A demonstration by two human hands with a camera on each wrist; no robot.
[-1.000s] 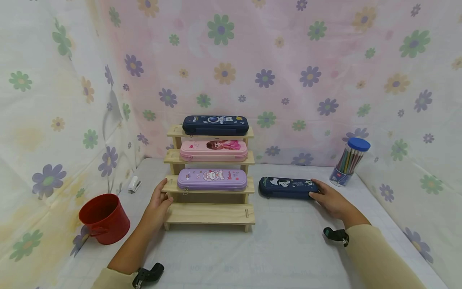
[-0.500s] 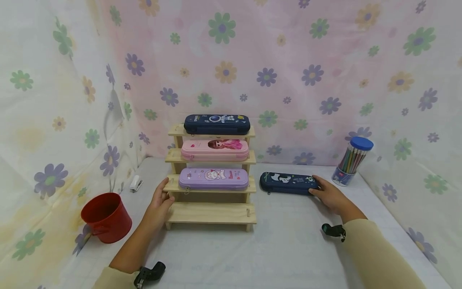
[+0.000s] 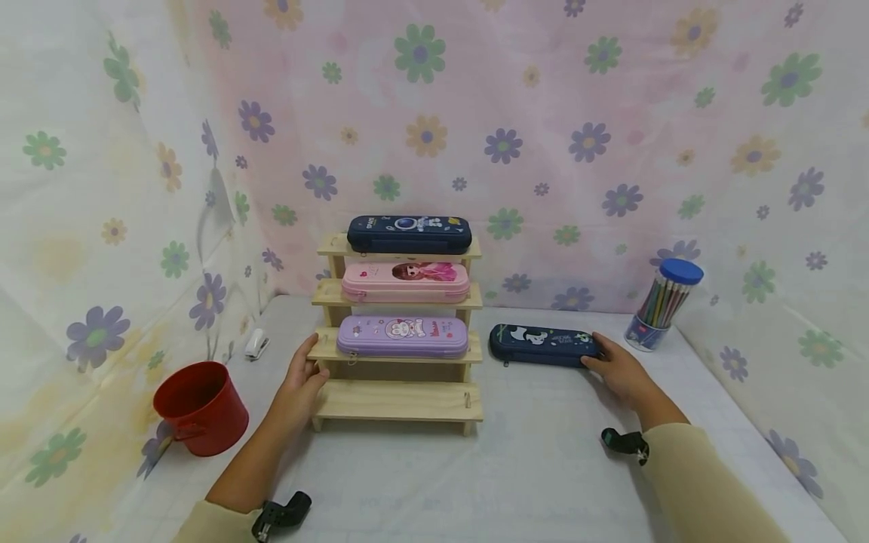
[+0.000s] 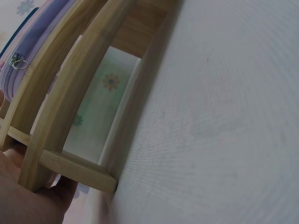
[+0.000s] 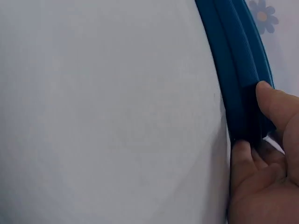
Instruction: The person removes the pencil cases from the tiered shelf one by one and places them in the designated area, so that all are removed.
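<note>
A four-tier wooden rack (image 3: 400, 400) stands mid-table, its lowest tier bare. On its upper tiers lie a purple pencil case (image 3: 370, 343), a pink pencil case (image 3: 370, 285) and a navy astronaut pencil case (image 3: 380, 240). My left hand (image 3: 295, 388) grips the rack's left side, fingers at the tier with the purple case; in the left wrist view that hand is partly cut off. Right of the rack, a navy pencil case with a white cartoon figure (image 3: 543, 348) lies flat. My right hand (image 3: 621, 373) pinches its right end, thumb and fingertips visible in the right wrist view.
A red bucket (image 3: 204, 415) stands on the left, with a small white stapler-like item (image 3: 256, 345) behind it. At the back right is a clear tub of pencils (image 3: 658, 309) with a blue lid. Flowered cloth (image 3: 434, 98) walls enclose the white-covered table.
The navy pencil case beside the rack has shifted slightly toward the back, along with my right hand. My left hand keeps its grip on the rack. The head view has moved a little.
</note>
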